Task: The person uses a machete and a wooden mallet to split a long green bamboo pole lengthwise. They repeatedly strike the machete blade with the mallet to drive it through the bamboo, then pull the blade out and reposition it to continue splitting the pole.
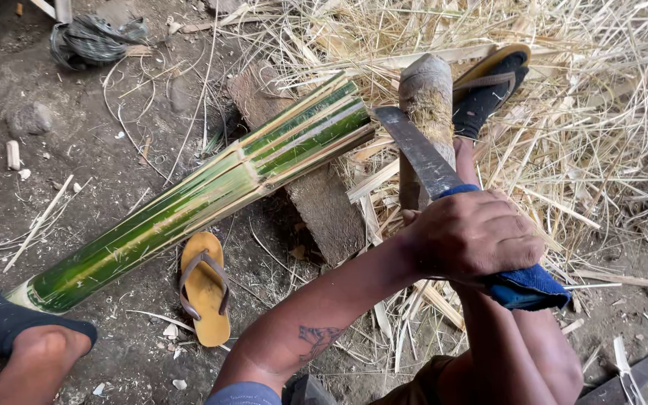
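My right hand (474,236) grips the blue cloth-wrapped handle (528,289) of a long machete (418,150). Its blade points up and left, lying across a worn upright wooden stump (427,94). A green bamboo culm (189,199), split lengthwise into several strips at its upper end, lies diagonally just left of the blade tip. Its upper end rests on a wooden plank (324,206). My foot in a dark sandal (9,322) is at the bamboo's lower end. My other leg (504,352) stretches to a black-socked foot (485,90) beside the stump. My left hand is out of view.
Dry bamboo shavings (579,112) cover the ground at right and top. A loose yellow sandal (204,289) lies below the bamboo. A coil of dark cord (88,41) sits at top left. Another blade (631,375) lies at bottom right on the dirt floor.
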